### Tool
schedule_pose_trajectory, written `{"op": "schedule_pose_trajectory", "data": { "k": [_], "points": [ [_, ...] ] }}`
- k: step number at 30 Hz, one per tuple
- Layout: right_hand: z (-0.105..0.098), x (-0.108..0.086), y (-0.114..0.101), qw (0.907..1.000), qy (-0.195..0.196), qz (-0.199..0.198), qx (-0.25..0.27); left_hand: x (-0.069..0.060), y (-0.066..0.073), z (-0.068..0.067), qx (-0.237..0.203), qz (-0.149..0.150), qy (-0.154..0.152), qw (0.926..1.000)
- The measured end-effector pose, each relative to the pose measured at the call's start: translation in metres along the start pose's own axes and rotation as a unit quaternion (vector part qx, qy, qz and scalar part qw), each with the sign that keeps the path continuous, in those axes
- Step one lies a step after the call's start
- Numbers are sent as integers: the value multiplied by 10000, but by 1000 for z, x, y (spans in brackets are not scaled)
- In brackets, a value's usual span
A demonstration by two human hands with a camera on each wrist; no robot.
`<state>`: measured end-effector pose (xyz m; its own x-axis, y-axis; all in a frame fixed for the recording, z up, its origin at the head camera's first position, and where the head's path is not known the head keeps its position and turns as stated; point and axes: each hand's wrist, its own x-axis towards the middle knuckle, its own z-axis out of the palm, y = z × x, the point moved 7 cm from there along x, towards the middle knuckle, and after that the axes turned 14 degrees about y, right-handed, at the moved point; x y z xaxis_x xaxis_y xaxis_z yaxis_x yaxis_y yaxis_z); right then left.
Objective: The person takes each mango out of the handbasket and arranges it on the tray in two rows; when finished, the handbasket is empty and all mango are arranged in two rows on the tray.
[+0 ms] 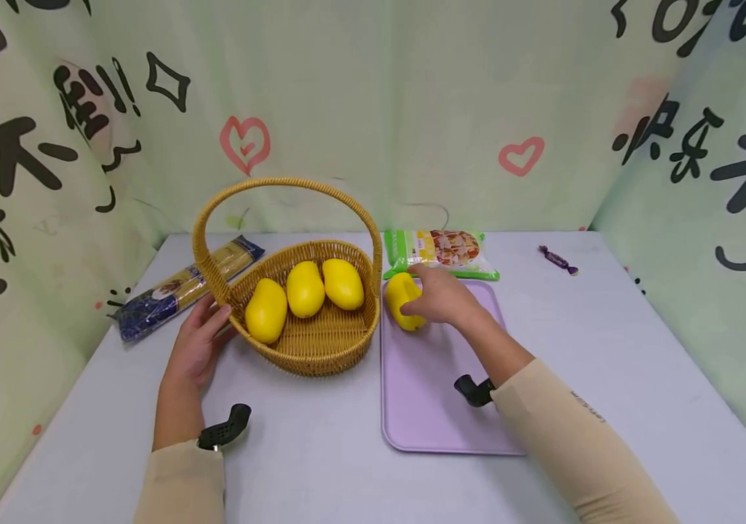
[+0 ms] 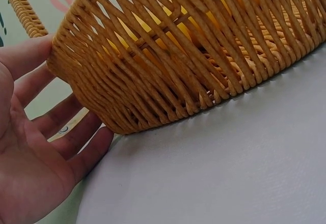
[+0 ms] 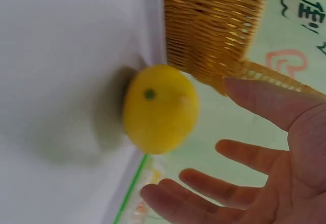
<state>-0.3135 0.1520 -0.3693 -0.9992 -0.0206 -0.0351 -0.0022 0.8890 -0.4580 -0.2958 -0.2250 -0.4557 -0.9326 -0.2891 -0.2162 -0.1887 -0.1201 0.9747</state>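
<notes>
A wicker basket (image 1: pixel 320 356) with a tall handle holds three yellow mangoes (image 1: pixel 306 290). My left hand (image 1: pixel 197 349) rests against its left side, fingers nearly straight, touching the weave (image 2: pixel 147 76) in the left wrist view. On the back left of a purple tray (image 1: pixel 425 407) lies another yellow mango (image 1: pixel 402 300). My right hand (image 1: pixel 441 295) is over that mango, fingers spread. In the right wrist view the hand (image 3: pixel 265 168) is beside the mango (image 3: pixel 160 109), with a gap between them.
Behind the tray lies a green and white food packet (image 1: pixel 445 251). A blue and yellow pasta packet (image 1: pixel 169 298) lies left of the basket, partly behind it. At the back right is a small purple wrapped candy (image 1: pixel 557 260). Printed curtains surround the white table (image 1: pixel 307 466).
</notes>
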Motion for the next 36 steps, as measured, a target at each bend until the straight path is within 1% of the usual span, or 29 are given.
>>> {"op": "schedule_pose_trajectory", "data": {
  "k": [6,11,16,21,25,29,32,36],
  "points": [
    [-23,-10,-21,9985,26,-527,-110,0,1,0,-27,77,-126,9999],
    [-35,-20,-44,9956,-103,-930,-98,0,2,1,-8,77,-165,9998],
    [-34,-25,-69,9912,-438,-1246,69,0,2,1,8,91,-183,9998],
    [-23,-22,-91,9848,-787,-1504,369,0,0,0,23,58,-154,9999],
    [-9,-17,-104,9823,-1071,-1412,614,1,-3,-1,38,-15,-143,9999],
    [6,-10,-117,9830,-1191,-1235,652,0,-5,-2,43,-46,-102,9999],
    [16,0,-124,9857,-1120,-1127,566,1,-5,-2,23,7,-79,10000],
    [24,18,-127,9910,-932,-881,391,3,-2,1,44,111,-111,9999]
  ]
}}
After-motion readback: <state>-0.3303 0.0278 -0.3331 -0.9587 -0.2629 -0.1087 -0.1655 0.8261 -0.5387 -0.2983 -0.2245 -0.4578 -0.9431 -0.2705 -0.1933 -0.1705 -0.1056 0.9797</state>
